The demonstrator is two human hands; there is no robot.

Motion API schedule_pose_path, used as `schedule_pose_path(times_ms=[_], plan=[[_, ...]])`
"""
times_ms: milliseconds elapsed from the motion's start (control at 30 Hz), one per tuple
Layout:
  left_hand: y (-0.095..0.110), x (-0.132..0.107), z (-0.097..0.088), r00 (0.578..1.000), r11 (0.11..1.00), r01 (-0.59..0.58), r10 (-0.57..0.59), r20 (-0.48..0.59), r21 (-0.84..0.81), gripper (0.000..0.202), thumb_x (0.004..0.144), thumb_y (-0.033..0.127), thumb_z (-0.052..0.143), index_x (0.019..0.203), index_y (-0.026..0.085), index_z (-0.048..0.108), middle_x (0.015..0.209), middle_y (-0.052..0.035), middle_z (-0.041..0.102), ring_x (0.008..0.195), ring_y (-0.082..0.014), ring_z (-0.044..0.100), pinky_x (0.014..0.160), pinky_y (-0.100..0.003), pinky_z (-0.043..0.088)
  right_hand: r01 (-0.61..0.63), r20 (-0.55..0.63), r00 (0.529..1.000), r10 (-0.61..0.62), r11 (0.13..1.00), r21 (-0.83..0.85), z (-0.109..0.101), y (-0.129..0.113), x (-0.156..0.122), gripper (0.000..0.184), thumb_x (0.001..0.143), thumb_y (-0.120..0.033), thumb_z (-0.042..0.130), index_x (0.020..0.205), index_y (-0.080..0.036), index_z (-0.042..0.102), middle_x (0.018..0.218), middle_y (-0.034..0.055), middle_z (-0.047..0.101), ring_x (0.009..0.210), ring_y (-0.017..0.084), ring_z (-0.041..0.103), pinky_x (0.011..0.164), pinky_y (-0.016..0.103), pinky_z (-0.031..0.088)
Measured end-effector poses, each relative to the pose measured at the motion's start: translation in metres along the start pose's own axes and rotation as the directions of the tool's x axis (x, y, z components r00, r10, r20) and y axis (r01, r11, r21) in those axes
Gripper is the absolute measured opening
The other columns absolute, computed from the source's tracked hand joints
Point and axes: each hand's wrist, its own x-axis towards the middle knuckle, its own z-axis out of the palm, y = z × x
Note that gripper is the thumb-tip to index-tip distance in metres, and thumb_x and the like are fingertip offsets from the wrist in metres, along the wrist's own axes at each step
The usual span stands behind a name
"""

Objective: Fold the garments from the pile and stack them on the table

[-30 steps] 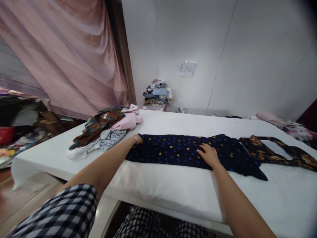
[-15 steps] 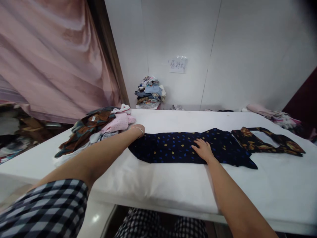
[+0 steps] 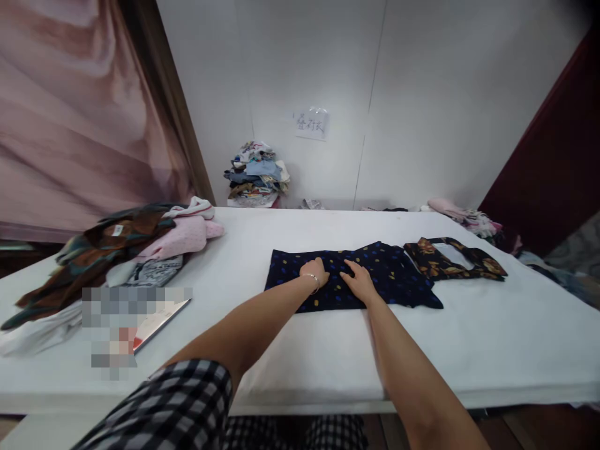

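A navy shirt (image 3: 394,278) with blue and yellow spots lies on the white table, its left part doubled over. My left hand (image 3: 315,271), with a bracelet at the wrist, is on the doubled part with its fingers curled into the cloth; the fingertips are hidden. Just right of it, my right hand (image 3: 360,282) rests on the shirt with fingers spread. At the shirt's right end is a dark cloth with brown floral print (image 3: 462,265), bent around a pale gap; I cannot tell whether it is joined to the shirt.
Loose clothes (image 3: 126,240) are heaped on the left of the white table (image 3: 319,362), beside a flat item (image 3: 162,322) partly blurred out. Behind the table are a tall pile of folded clothes (image 3: 257,175) and more clothes (image 3: 462,215) at right. A paper sign (image 3: 311,124) hangs on the wall.
My left hand has moved right, bringing the shirt's left end over, so the shirt is shorter. My right hand stays spread on it. The view has turned right, revealing the flat item.
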Motion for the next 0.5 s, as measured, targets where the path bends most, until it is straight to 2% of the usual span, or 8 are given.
schedule_pose_path(times_ms=[67, 167, 200, 267, 333, 367, 433, 500], plan=[[0.001, -0.007, 0.002, 0.998, 0.998, 0.056, -0.055, 0.016, -0.037, 0.043, 0.086, 0.048, 0.053, 0.116, 0.017, 0.057, 0.113, -0.0116, 0.061, 0.098, -0.0201, 0.060, 0.087, -0.042, 0.050, 0.008, -0.006, 1.000, -0.008, 1.000, 0.015, -0.001, 0.000, 0.000, 0.048, 0.085, -0.036, 0.053, 0.131, -0.023, 0.053, 0.138, 0.0077, 0.053, 0.129, 0.022, 0.045, 0.112, 0.045, 0.025], [-0.012, -0.014, -0.018, 0.998, 0.990, 0.055, -0.051, 0.028, -0.128, 0.057, 0.086, 0.058, 0.046, 0.122, 0.015, 0.054, 0.104, -0.0109, 0.067, 0.089, -0.0195, 0.064, 0.080, -0.035, 0.052, 0.016, -0.016, 1.000, -0.016, 1.000, 0.019, -0.002, -0.001, 0.000, 0.046, 0.084, -0.035, 0.054, 0.129, -0.023, 0.055, 0.135, 0.0078, 0.055, 0.127, 0.022, 0.047, 0.113, 0.046, 0.024], [-0.021, -0.016, -0.028, 0.999, 0.987, 0.049, -0.048, 0.008, -0.152, 0.057, 0.086, 0.058, 0.045, 0.124, 0.016, 0.054, 0.102, -0.0102, 0.068, 0.089, -0.0193, 0.065, 0.079, -0.033, 0.051, 0.020, -0.021, 1.000, -0.019, 1.000, 0.021, -0.002, -0.001, 0.000, 0.046, 0.084, -0.035, 0.055, 0.128, -0.023, 0.055, 0.135, 0.0078, 0.055, 0.127, 0.022, 0.048, 0.113, 0.045, 0.024], [-0.045, -0.021, -0.049, 0.994, 0.982, 0.068, -0.083, -0.078, -0.175, 0.054, 0.087, 0.053, 0.044, 0.128, 0.018, 0.050, 0.112, -0.0105, 0.067, 0.103, -0.0211, 0.062, 0.086, -0.030, 0.048, 0.024, -0.031, 0.999, -0.023, 0.999, 0.025, -0.001, -0.001, 0.000, 0.045, 0.084, -0.034, 0.055, 0.128, -0.022, 0.056, 0.135, 0.0082, 0.055, 0.127, 0.022, 0.048, 0.113, 0.045, 0.024], [-0.073, -0.027, -0.066, 0.970, 0.972, 0.147, -0.178, -0.165, -0.184, 0.056, 0.085, 0.048, 0.048, 0.132, 0.016, 0.045, 0.130, -0.0143, 0.058, 0.120, -0.0263, 0.053, 0.096, -0.034, 0.043, 0.030, -0.045, 0.999, -0.029, 0.999, 0.032, -0.001, -0.001, 0.000, 0.046, 0.084, -0.034, 0.054, 0.128, -0.020, 0.056, 0.135, 0.0086, 0.055, 0.128, 0.022, 0.047, 0.113, 0.043, 0.026], [-0.087, -0.030, -0.072, 0.955, 0.959, 0.205, -0.240, -0.176, -0.196, 0.060, 0.083, 0.048, 0.051, 0.131, 0.013, 0.045, 0.132, -0.0179, 0.055, 0.122, -0.0299, 0.051, 0.095, -0.038, 0.044, 0.039, -0.058, 0.998, -0.037, 0.999, 0.035, -0.001, -0.002, 0.000, 0.046, 0.084, -0.034, 0.054, 0.128, -0.020, 0.055, 0.136, 0.0084, 0.055, 0.128, 0.022, 0.046, 0.112, 0.042, 0.027], [-0.109, -0.034, -0.077, 0.924, 0.917, 0.319, -0.357, -0.137, -0.239, 0.065, 0.077, 0.051, 0.058, 0.122, 0.005, 0.053, 0.121, -0.0251, 0.060, 0.112, -0.0362, 0.058, 0.085, -0.043, 0.049, 0.069, -0.105, 0.992, -0.065, 0.997, 0.026, -0.002, -0.004, -0.001, 0.046, 0.085, -0.033, 0.052, 0.128, -0.021, 0.055, 0.136, 0.0075, 0.054, 0.131, 0.022, 0.043, 0.111, 0.041, 0.029], [-0.118, -0.036, -0.072, 0.907, 0.874, 0.381, -0.417, -0.061, -0.301, 0.061, 0.070, 0.055, 0.063, 0.103, 0.004, 0.063, 0.099, -0.0239, 0.069, 0.091, -0.0358, 0.066, 0.071, -0.041, 0.053, 0.105, -0.173, 0.979, -0.106, 0.994, -0.015, -0.004, -0.009, -0.001, 0.043, 0.085, -0.031, 0.050, 0.127, -0.021, 0.056, 0.135, 0.0071, 0.055, 0.132, 0.023, 0.042, 0.111, 0.042, 0.028]])
